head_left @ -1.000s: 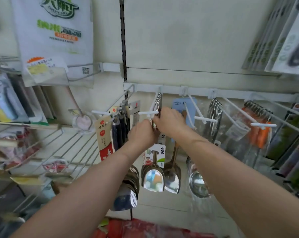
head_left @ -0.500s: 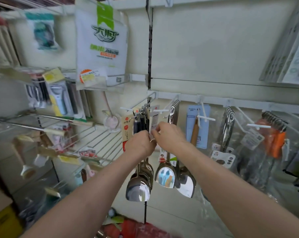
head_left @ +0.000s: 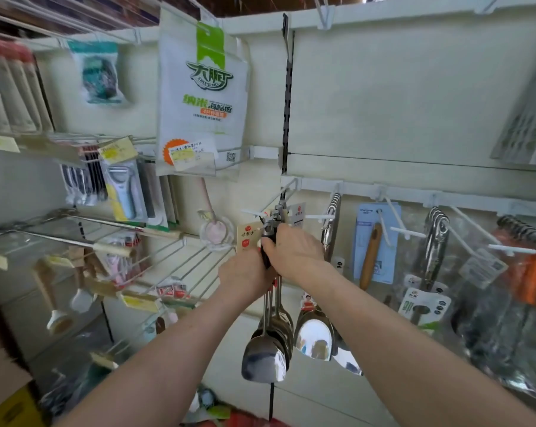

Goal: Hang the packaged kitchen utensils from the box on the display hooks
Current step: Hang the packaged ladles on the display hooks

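Steel spatulas with black handles point(head_left: 265, 355) hang bunched nearest me; my left hand point(head_left: 245, 274) and right hand point(head_left: 294, 251) both clamp their handles, under white wire hook point(head_left: 287, 190), cream wall panel point(head_left: 383, 103) behind.

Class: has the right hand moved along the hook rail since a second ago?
Yes. The right hand has shifted left, from the hook of silver loop handles to the black-handled utensils on the next hook, nearer the black slotted upright.
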The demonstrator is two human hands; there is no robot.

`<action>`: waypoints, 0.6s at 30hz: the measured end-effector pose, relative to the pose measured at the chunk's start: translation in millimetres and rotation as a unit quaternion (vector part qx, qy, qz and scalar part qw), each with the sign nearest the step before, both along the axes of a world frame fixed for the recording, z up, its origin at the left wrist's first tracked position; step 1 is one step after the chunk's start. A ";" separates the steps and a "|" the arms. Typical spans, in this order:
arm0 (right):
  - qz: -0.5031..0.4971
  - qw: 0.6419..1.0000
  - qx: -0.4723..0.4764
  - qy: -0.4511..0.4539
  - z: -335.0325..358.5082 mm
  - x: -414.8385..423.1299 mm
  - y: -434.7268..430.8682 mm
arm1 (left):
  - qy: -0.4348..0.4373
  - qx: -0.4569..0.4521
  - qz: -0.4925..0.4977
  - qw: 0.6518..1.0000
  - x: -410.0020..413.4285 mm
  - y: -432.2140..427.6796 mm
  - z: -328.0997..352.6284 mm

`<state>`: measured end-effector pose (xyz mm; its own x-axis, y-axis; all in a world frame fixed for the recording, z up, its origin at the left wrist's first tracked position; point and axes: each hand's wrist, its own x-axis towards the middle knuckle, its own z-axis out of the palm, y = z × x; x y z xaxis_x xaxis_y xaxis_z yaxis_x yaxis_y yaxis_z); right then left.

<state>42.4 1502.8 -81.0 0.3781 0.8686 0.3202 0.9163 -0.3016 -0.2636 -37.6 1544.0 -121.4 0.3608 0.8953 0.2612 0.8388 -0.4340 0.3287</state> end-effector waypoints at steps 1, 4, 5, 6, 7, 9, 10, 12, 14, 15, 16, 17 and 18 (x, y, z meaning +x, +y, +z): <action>-0.005 1.000 0.000 -0.006 -0.3 -1.9 3.3 | 0.000 0.000 -0.013 1.000 1.1 4.6 -2.6; -0.016 1.000 0.004 -0.022 0.2 -5.0 12.7 | 0.014 0.023 -0.040 0.999 5.4 18.5 -9.3; -0.019 0.999 0.008 -0.031 0.4 -4.8 15.7 | 0.015 0.034 -0.047 0.998 7.0 22.5 -11.0; -0.024 0.999 0.010 -0.045 0.4 -4.0 18.2 | 0.010 0.046 -0.058 0.997 8.1 26.3 -12.7; -0.029 0.998 0.010 -0.061 0.4 -2.9 20.6 | 0.000 0.057 -0.070 0.996 8.7 29.1 -13.8; -0.037 0.996 0.011 -0.082 -0.1 -0.9 25.5 | -0.018 0.073 -0.094 0.993 9.7 34.4 -14.0; -0.040 0.996 0.013 -0.079 -0.4 0.0 28.1 | -0.023 0.074 -0.103 0.992 10.0 36.8 -13.4; -0.048 0.997 0.017 -0.061 -0.6 1.3 33.5 | -0.032 0.066 -0.122 0.990 11.2 42.1 -12.3; -0.058 0.997 0.018 -0.047 -1.0 2.6 39.1 | -0.030 0.054 -0.138 0.988 13.2 47.1 -10.3; -0.062 0.997 0.017 -0.043 -1.0 3.2 41.8 | -0.028 0.048 -0.144 0.988 14.7 49.3 -8.9; -0.066 0.997 0.016 -0.038 -0.7 3.8 44.2 | -0.026 0.042 -0.148 0.988 16.3 52.1 -8.1; -0.069 0.997 0.013 -0.028 0.1 4.4 46.4 | -0.025 0.035 -0.153 0.987 17.6 55.2 -7.4; -0.073 0.997 0.009 -0.020 1.0 5.2 48.8 | -0.026 0.028 -0.161 0.986 18.9 58.2 -6.7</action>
